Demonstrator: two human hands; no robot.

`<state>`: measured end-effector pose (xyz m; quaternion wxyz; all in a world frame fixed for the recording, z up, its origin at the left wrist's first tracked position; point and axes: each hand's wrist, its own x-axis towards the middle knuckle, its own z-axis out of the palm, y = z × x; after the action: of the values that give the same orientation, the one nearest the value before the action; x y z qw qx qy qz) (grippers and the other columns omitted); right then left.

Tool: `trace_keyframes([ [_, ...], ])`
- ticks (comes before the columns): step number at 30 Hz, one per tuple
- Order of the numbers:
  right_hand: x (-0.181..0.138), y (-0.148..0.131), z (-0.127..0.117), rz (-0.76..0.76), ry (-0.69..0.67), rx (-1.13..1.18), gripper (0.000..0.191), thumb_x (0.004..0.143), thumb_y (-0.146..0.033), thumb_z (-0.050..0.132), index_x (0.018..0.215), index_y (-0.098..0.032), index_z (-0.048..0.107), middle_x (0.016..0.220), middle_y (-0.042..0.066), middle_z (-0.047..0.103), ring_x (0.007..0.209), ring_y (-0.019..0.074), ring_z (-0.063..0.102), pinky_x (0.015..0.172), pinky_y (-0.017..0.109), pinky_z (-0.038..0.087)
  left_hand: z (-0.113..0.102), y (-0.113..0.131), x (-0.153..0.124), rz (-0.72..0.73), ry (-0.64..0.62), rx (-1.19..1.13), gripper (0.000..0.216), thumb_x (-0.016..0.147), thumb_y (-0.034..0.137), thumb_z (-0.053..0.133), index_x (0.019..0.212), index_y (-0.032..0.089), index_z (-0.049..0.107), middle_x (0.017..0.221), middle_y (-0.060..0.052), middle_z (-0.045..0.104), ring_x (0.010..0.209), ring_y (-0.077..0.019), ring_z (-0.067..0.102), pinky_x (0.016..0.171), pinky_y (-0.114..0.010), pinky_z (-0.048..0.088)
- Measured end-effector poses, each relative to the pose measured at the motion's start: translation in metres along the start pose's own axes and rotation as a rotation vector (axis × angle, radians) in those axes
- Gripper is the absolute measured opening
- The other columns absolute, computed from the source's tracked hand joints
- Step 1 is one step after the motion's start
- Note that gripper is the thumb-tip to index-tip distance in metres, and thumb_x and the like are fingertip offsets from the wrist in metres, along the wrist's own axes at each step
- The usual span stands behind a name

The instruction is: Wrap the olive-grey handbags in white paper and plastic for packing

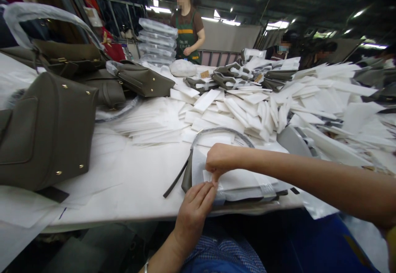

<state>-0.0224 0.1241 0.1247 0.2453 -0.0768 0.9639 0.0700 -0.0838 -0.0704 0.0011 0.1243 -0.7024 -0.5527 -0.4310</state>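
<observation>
A handbag (187, 176) lies at the table's front edge, mostly covered by a white wrapping sheet (244, 182) with strips of clear tape on it. Its wrapped handle (229, 131) arches behind, and a dark strap (176, 179) sticks out to the left. My right hand (223, 159) is closed over the sheet's left part, thumb pointing down. From the front, my left hand (198, 202) reaches up with fingers pressed together. The fingertips of both hands meet at the sheet's left edge and pinch it there; the exact spot between them is partly hidden.
Olive handbags (58, 128) stand at the left. White padding sheets (241, 108) are heaped across the back and right. Behind them are stacked wrapped packages (157, 41) and a person in a green apron (187, 35). A blue container (318, 240) sits below the table edge.
</observation>
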Motion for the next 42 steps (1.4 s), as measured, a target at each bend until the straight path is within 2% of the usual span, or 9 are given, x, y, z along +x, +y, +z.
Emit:
trace_keyframes([
  [17, 0.016, 0.026, 0.014, 0.020, 0.018, 0.177, 0.051, 0.075, -0.072, 0.068, 0.069, -0.022, 0.075, 0.055, -0.002, 0.065, 0.047, 0.0110, 0.043, 0.050, 0.027, 0.020, 0.008, -0.002, -0.002, -0.005, 0.088, 0.080, 0.025, 0.101, 0.016, 0.045, 0.111, 0.017, 0.068, 0.111, -0.010, 0.072, 0.106, -0.0210, 0.067, 0.089, -0.034, 0.059],
  [21, 0.019, 0.041, 0.025, 0.053, 0.094, 0.224, 0.049, 0.076, -0.070, 0.068, 0.069, -0.022, 0.076, 0.058, 0.001, 0.068, 0.049, 0.0130, 0.051, 0.051, 0.027, 0.022, 0.010, -0.002, 0.001, 0.046, 0.045, 0.085, 0.031, 0.102, 0.014, 0.044, 0.122, 0.020, 0.067, 0.120, -0.006, 0.072, 0.110, -0.0199, 0.064, 0.093, -0.034, 0.055],
  [25, 0.007, 0.058, 0.035, 0.280, 0.315, 0.320, 0.035, 0.077, -0.054, 0.076, 0.066, -0.021, 0.074, 0.068, 0.005, 0.073, 0.065, 0.0202, 0.064, 0.056, 0.027, 0.031, 0.009, -0.002, -0.001, 0.092, 0.020, 0.135, 0.035, 0.103, 0.014, 0.042, 0.131, 0.023, 0.063, 0.126, 0.000, 0.070, 0.113, -0.0205, 0.061, 0.095, -0.036, 0.051],
  [27, -0.006, 0.059, 0.042, 0.388, 0.418, 0.365, 0.029, 0.086, -0.046, 0.069, 0.077, -0.020, 0.077, 0.080, 0.007, 0.076, 0.077, 0.0229, 0.068, 0.063, 0.028, 0.040, 0.009, -0.003, -0.003, 0.105, 0.041, 0.130, 0.036, 0.103, 0.013, 0.042, 0.130, 0.023, 0.063, 0.130, 0.000, 0.068, 0.116, -0.0205, 0.059, 0.096, -0.037, 0.048],
  [30, -0.024, 0.043, 0.053, 0.428, 0.579, 0.599, 0.036, 0.097, -0.046, 0.053, 0.114, -0.021, 0.073, 0.109, 0.007, 0.076, 0.098, 0.0229, 0.069, 0.084, 0.031, 0.049, 0.009, -0.004, -0.005, 0.103, 0.062, 0.102, 0.035, 0.102, 0.011, 0.044, 0.129, 0.021, 0.063, 0.134, -0.002, 0.065, 0.119, -0.0205, 0.058, 0.098, -0.037, 0.046],
  [32, -0.029, 0.026, 0.061, 0.388, 0.608, 0.778, 0.055, 0.092, -0.054, 0.058, 0.136, -0.022, 0.060, 0.132, 0.009, 0.066, 0.117, 0.0260, 0.063, 0.100, 0.036, 0.046, 0.009, -0.003, -0.005, 0.096, 0.051, 0.074, 0.035, 0.101, 0.010, 0.046, 0.130, 0.020, 0.062, 0.131, -0.001, 0.067, 0.119, -0.0207, 0.058, 0.099, -0.037, 0.045],
  [34, -0.029, 0.013, 0.067, 0.342, 0.535, 0.811, 0.077, 0.082, -0.059, 0.068, 0.146, -0.021, 0.049, 0.144, 0.011, 0.056, 0.129, 0.0320, 0.054, 0.109, 0.045, 0.040, 0.008, -0.003, -0.003, 0.089, 0.033, 0.039, 0.034, 0.101, 0.010, 0.047, 0.130, 0.021, 0.063, 0.127, 0.000, 0.070, 0.118, -0.0210, 0.059, 0.099, -0.038, 0.044],
  [38, -0.020, 0.005, 0.074, 0.354, 0.437, 0.766, 0.087, 0.077, -0.058, 0.074, 0.149, -0.018, 0.046, 0.140, 0.014, 0.059, 0.127, 0.0363, 0.054, 0.109, 0.051, 0.038, 0.006, -0.002, 0.001, 0.080, 0.055, -0.038, 0.032, 0.099, 0.008, 0.050, 0.125, 0.020, 0.065, 0.119, -0.001, 0.073, 0.117, -0.0204, 0.060, 0.098, -0.037, 0.044],
  [42, -0.017, 0.009, 0.078, 0.368, 0.467, 0.796, 0.081, 0.078, -0.055, 0.074, 0.147, -0.019, 0.049, 0.137, 0.013, 0.062, 0.124, 0.0348, 0.057, 0.108, 0.048, 0.040, 0.006, -0.004, -0.001, 0.068, 0.050, -0.099, 0.031, 0.096, 0.007, 0.054, 0.121, 0.020, 0.066, 0.106, -0.002, 0.076, 0.113, -0.0205, 0.062, 0.098, -0.037, 0.045],
])
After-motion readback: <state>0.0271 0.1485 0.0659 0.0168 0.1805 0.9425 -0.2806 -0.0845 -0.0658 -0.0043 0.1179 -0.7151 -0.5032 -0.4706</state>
